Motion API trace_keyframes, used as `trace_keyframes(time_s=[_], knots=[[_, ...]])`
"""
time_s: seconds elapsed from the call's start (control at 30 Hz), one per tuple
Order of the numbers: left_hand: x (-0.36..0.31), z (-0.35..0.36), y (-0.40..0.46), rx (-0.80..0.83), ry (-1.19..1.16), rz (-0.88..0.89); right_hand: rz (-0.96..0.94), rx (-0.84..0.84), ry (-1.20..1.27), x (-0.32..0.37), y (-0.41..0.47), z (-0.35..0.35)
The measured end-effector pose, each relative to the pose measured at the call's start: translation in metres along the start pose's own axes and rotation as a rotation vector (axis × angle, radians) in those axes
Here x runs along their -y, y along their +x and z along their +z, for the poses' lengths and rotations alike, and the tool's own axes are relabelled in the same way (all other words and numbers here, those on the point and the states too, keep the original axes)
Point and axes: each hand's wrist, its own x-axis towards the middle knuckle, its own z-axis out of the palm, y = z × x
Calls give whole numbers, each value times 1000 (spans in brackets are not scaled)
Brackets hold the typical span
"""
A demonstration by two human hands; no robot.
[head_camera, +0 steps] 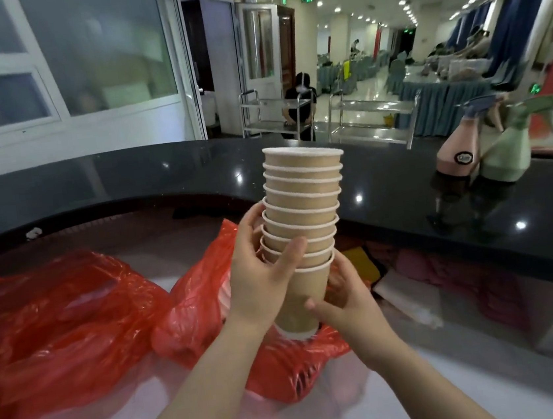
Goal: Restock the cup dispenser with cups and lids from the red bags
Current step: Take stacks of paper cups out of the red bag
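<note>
— Brown paper, white rims: that's the cup stack point(303, 213), nearest thing up, held upright in both hands.

— How are the hands set?

— The left hand point(261, 273) grips the stack's middle from the left, thumb across the front and fingers curled round the far side. The right hand point(342, 300) grasps the lowest cup, thumb on the front, fingers wrapped behind. Both are closed round the cups, nothing loose.

— Where does the stack sit?

— In the air above a red bag point(193, 308), whose plastic bunches up just beneath and behind the wrists. Something pale shows in that bag's mouth beside the left wrist; I can't tell what it is.

— Any other bag?

— A second red bag point(56, 317) lies crumpled to the left, touching the first, both on a pale surface point(410, 397).

— And past them?

— A black counter point(161, 177) curves across, glossy, catching the ceiling lights. On its right end stand a pink bottle point(456, 151) and a green bottle point(510, 155), side by side, touching.

— Further still?

— Steel trolleys point(271, 113), a person in dark clothes bending at one, then a long hall with blue-skirted tables point(441, 97).
</note>
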Motion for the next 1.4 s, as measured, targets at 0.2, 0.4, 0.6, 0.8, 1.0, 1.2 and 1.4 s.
trace_keyframes(time_s=[0.2, 0.4, 0.6, 0.8, 1.0, 1.2, 1.4], knots=[[-21, -21, 0, 4, -93, 6, -31, 14, 23, 11, 5, 16], [-55, -69, -18, 6, 26, 44, -60, 99, 30, 27, 0, 48], [-123, -131, -67, -185, 263, 239, -97, 258, 87, 49, -32, 122], [-203, -222, -166, -368, 399, 299, -113, 479, 160, 75, -95, 220], [-296, -306, -301, -569, 491, 275, -122, 682, 223, 97, -201, 335], [-367, -381, -404, -852, 578, 235, -35, 705, 320, 130, -285, 432], [-403, -445, -463, -1133, 449, 303, 43, 682, 528, 175, -323, 516]])
